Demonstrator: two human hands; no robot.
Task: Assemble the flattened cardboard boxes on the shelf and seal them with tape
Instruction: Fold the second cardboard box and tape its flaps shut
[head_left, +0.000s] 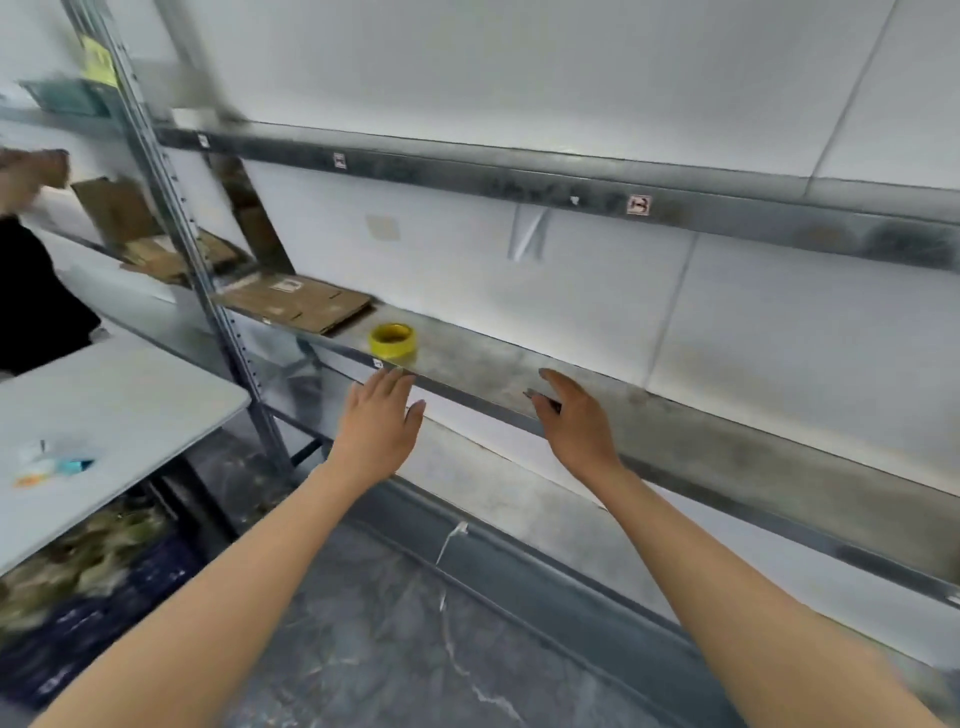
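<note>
A stack of flattened cardboard boxes (298, 302) lies on the grey metal shelf (675, 431), left of a yellow tape roll (393, 340). More flattened cardboard (156, 249) lies on the shelf bay further left. My left hand (379, 423) hovers open just below the shelf's front edge, under the tape roll. My right hand (574, 421) is open over the shelf edge, to the right of the tape, holding nothing.
A white table (114, 400) with small items stands at the left, beside the shelf's upright post (208, 291). Another person in a dark top (36, 291) is at the far left. An upper shelf rail (519, 182) runs above. Grey floor lies below.
</note>
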